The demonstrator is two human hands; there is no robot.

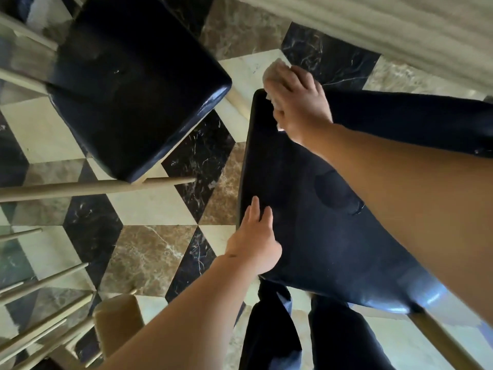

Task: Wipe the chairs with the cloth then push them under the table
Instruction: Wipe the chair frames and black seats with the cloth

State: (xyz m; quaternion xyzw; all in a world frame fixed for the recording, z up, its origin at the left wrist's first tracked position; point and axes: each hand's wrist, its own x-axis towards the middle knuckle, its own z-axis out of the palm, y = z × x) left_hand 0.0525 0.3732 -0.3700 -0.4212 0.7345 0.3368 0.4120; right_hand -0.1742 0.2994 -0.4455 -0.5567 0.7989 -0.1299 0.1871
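A chair with a dark padded seat [314, 236] stands right below me. At the seat's far left corner my right hand [298, 105] presses a pale cloth [272, 73] onto the cushion, the cloth bunched under the fingers. My left hand [256, 236] lies flat on the seat's near left edge, fingers apart, holding nothing. A second dark-seated chair [133, 89] with pale wooden legs stands to the left, apart from the first. The light wood-grain table [386, 25] runs across the top right, just beyond the chair I touch.
The floor [149, 252] is patterned marble in cream, brown and black tiles. Pale wooden spindles of a chair back [45, 303] rise at the lower left. My dark trouser legs [274, 329] are beneath the seat's near edge.
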